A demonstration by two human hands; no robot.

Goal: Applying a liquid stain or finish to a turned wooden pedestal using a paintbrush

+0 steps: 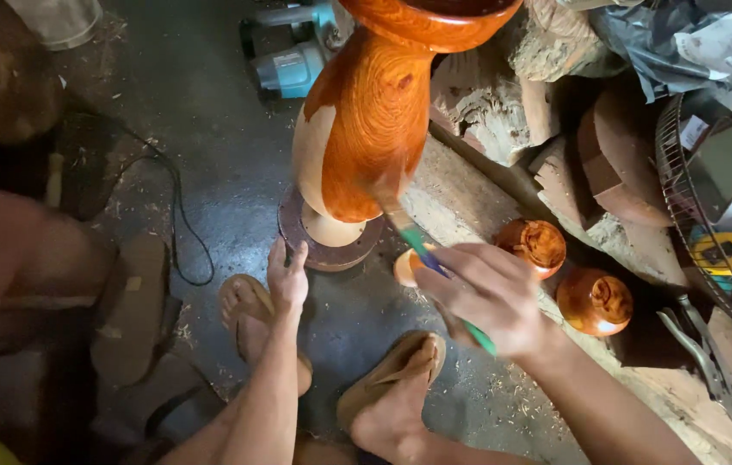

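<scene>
Hands worked at a glossy wooden vase (366, 129): the right hand (486, 297) pinched a green brush (422, 250) against it, while the left hand (287, 277) gripped the round base (323, 250).

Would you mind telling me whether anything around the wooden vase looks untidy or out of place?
Sawdust and shavings litter the floor, and a black cable loops loosely across it beside the vase. The right hand holds a green-handled brush to the vase; nothing looks spilled.
</scene>
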